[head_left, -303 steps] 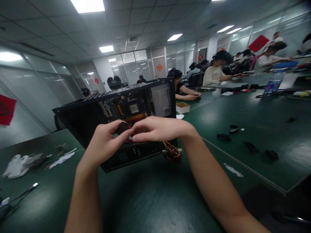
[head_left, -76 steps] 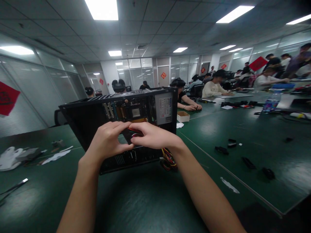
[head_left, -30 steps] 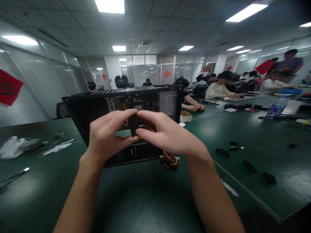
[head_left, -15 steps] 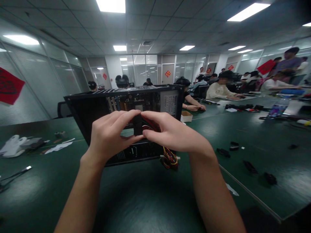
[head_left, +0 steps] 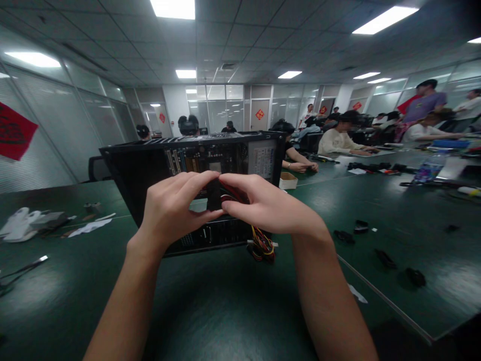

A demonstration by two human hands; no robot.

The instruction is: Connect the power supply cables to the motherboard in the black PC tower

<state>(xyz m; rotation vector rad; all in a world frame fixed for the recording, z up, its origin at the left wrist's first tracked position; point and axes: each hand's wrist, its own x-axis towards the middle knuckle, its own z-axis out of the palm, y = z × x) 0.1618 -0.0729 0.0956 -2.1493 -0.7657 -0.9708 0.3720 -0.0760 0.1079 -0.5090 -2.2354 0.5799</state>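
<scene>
My left hand (head_left: pixel 167 213) and my right hand (head_left: pixel 263 203) are raised in front of an open black computer case (head_left: pixel 124 185). Their index fingers meet at the tips above, and the thumbs meet below, framing a gap. Each hand curves with its thumb apart from its fingers. A dark block (head_left: pixel 214 195) and red wires show through the gap; whether I touch the block, I cannot tell. Behind my hands, the case shows a circuit board and a labelled silver power supply (head_left: pixel 262 159). A bundle of yellow, red and black cables (head_left: pixel 263 245) hangs from the case's lower right.
Several small black parts (head_left: pixel 385 258) lie on the green table (head_left: pixel 233 311) to the right. A small open box (head_left: pixel 288 181) stands beside the case. White plastic (head_left: pixel 20 223) and paper (head_left: pixel 90 227) lie at left. A bottle (head_left: pixel 430 168) is farther right. Other people sit opposite.
My hands hold the same pose, shifted very slightly right in view. The case stays in place. At the far right, a person in purple has shifted position.
</scene>
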